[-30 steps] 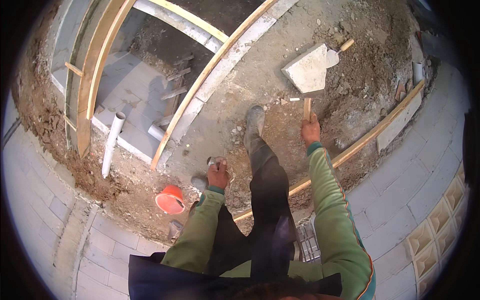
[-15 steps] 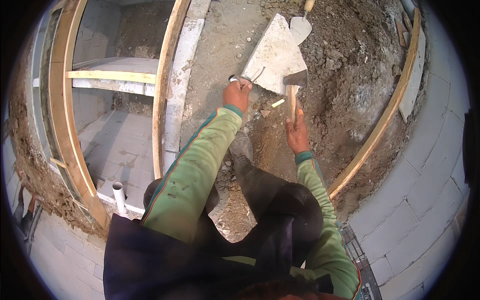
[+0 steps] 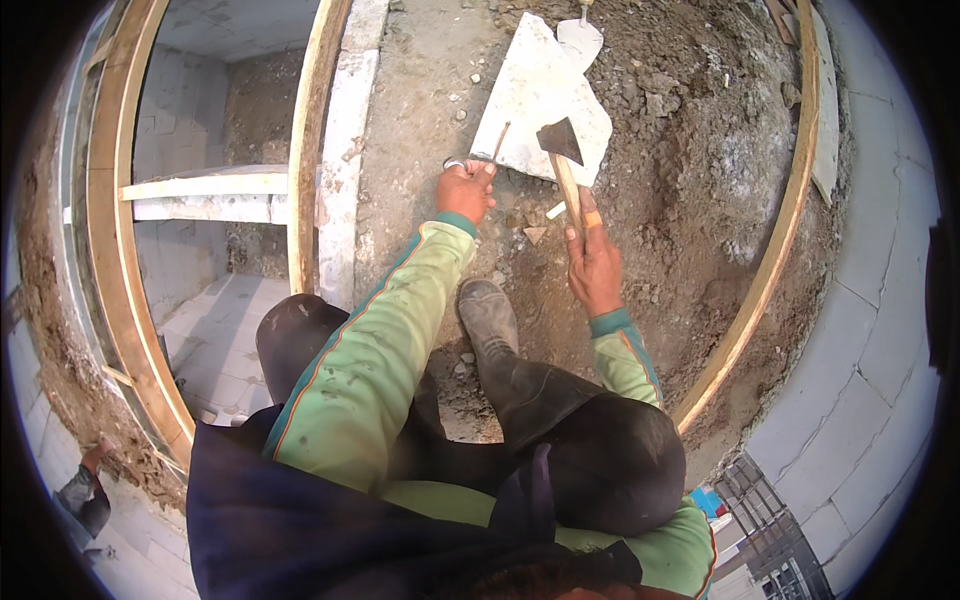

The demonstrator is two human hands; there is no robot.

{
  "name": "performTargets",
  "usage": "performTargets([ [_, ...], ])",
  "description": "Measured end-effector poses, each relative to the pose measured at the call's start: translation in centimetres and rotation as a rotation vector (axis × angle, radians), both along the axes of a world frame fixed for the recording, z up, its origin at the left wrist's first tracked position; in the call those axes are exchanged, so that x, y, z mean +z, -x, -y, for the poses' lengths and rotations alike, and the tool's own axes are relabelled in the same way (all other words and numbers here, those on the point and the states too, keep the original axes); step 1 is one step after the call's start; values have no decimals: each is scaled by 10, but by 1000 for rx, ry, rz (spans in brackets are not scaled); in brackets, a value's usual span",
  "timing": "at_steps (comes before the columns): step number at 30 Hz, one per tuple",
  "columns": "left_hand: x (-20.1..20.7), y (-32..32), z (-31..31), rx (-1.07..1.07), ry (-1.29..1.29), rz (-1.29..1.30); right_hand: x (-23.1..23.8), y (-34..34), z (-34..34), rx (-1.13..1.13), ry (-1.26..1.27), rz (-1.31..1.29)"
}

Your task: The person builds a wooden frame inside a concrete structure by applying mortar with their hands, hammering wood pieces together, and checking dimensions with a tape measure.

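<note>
My right hand [image 3: 595, 268] is wrapped round the wooden handle of a hatchet [image 3: 566, 178]. Its dark, broad metal head lies over the front part of a pale, irregular slab piece [image 3: 545, 90] on the ground. At the slab's near left edge, my left hand [image 3: 465, 192] is closed on a thin, rust-brown metal rod [image 3: 501, 140] whose free end reaches over the slab. A small, shiny rounded thing shows by the left fingers; I cannot make out what it is. A short pale stick [image 3: 556, 210] lies beside the hatchet handle.
Beyond the slab lies a trowel [image 3: 580, 42]. Loose soil [image 3: 680, 150] spreads to the right, up to a curved-looking timber [image 3: 765, 270] and a grey block wall [image 3: 850, 330]. Timber framing [image 3: 305, 150] edges a block-lined pit at left. Another person [image 3: 85, 495] is at the far left.
The view has shifted, with the slab and trowel now higher in it. The hatchet head has tilted leftward over the slab. My left hand still grips the rod, which stands more upright.
</note>
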State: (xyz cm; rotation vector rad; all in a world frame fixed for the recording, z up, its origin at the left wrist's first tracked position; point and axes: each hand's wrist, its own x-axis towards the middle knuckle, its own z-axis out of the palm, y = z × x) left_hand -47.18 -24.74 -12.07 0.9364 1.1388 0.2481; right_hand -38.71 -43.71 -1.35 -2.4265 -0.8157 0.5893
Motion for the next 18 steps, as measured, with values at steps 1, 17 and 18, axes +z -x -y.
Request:
performTargets([
  [1,-1,-1,1,0,-18,4,4,2,-4,59,-103,78],
  [17,1,2,3,-143,-177,-112,11,-12,-30,105,-179,154],
  [18,-1,1,3,-105,-146,-68,18,-7,-33,91,-388,248],
])
